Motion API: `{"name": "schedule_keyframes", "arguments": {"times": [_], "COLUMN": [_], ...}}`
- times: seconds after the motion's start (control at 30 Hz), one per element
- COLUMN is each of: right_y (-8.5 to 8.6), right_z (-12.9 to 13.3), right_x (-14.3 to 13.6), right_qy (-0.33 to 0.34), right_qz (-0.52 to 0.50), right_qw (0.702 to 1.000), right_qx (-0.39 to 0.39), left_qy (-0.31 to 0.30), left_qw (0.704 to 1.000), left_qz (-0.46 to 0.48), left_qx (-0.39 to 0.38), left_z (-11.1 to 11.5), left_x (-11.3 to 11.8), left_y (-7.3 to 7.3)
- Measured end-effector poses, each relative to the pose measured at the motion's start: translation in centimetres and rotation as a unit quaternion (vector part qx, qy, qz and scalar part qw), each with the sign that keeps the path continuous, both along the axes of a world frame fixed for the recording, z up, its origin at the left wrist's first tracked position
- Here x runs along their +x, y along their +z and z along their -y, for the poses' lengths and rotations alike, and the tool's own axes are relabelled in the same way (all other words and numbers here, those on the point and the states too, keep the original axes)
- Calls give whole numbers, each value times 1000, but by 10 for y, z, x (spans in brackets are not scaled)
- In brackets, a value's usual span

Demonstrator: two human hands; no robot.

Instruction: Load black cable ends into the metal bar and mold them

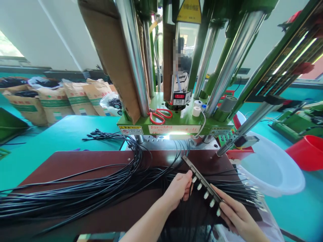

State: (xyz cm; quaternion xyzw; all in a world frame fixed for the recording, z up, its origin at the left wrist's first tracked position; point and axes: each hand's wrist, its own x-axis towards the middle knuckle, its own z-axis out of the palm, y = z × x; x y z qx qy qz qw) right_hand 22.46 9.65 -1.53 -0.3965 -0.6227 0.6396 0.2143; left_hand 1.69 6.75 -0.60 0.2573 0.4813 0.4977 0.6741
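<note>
A long narrow metal bar (202, 178) slants over the brown tabletop, with several pale connectors (206, 195) set along its lower edge. My right hand (233, 211) grips the bar's near end, thumb lying along the top. At the bar's upper part my left hand (178, 188) is closed in a pinch on a black cable, mostly hidden by the fingers, and its thumb meets the bar's edge. More dark cables hang below the connectors. Behind both hands, a large bundle of black cables (101, 181) crosses the tabletop.
A green press (176, 117) with steel columns stands ahead, with red-handled scissors (160, 116) on its base. Cables run into its lower opening. A white tub (272, 164) and a red bucket (306, 153) are at right. Paper sacks (54, 104) stand back left. Cable ends (254, 198) lie right.
</note>
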Motion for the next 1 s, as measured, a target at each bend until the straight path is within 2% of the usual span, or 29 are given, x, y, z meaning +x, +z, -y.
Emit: {"name": "schedule_keyframes", "arguments": {"times": [0.07,0.13,0.23,0.3,0.37,0.47,0.53,0.6,0.67,0.73,0.8,0.9,1.0], "right_y": [3,5,9,19,36,64,73,69,55,38,28,31,44], "right_z": [-3,-12,-39,-60,-78,-98,-108,-117,-124,-129,-136,-151,-172], "right_x": [9,24,45,48,38,3,-28,-56,-78,-91,-97,-105,-131], "right_qy": [-25,-24,36,82,125,207,258,280,280,273,268,232,123], "right_qz": [30,65,103,141,176,220,238,231,220,211,200,173,142], "right_qw": [999,998,992,984,973,945,911,872,851,850,851,862,877], "right_qx": [-21,-4,59,74,80,125,218,329,385,398,404,417,442], "left_qy": [-15,-41,-60,-64,-69,-70,-50,-7,52,98,112,100,127], "left_qw": [997,988,975,966,953,936,921,895,854,804,763,733,713], "left_qz": [-74,-149,-206,-229,-257,-302,-343,-407,-483,-553,-601,-635,-653], "left_qx": [-1,13,66,107,142,169,179,184,186,194,207,220,222], "left_z": [2,8,22,31,38,39,36,29,23,19,17,12,4], "left_x": [1,0,-3,-4,-6,-13,-22,-34,-46,-57,-65,-68,-64], "left_y": [-1,-2,3,13,29,56,70,73,66,52,34,7,-16]}}
